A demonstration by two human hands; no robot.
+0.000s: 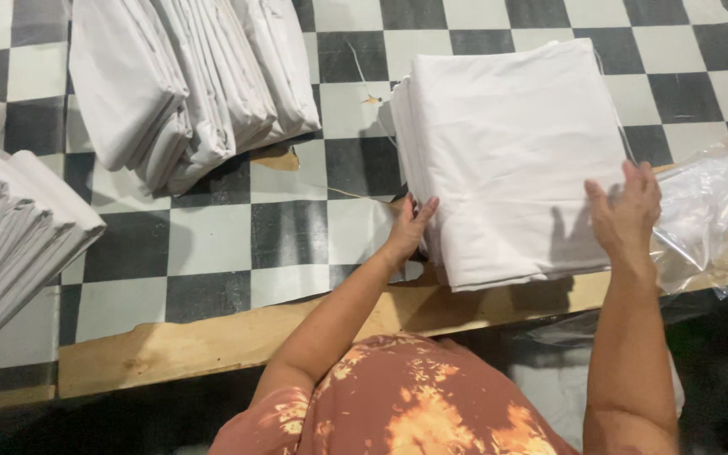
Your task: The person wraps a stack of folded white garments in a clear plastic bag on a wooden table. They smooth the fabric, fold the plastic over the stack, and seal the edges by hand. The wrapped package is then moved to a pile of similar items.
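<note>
A stack of folded white cloth lies on a black-and-white checkered table, near its front edge. My left hand grips the stack's left side, fingers tucked under its edge. My right hand presses against the stack's right side with fingers spread upward, beside a clear plastic bag.
Another pile of folded white cloth leans at the back left. A third pile lies at the far left edge. The table's wooden front edge is bare and chipped. A small torn patch shows in the table covering.
</note>
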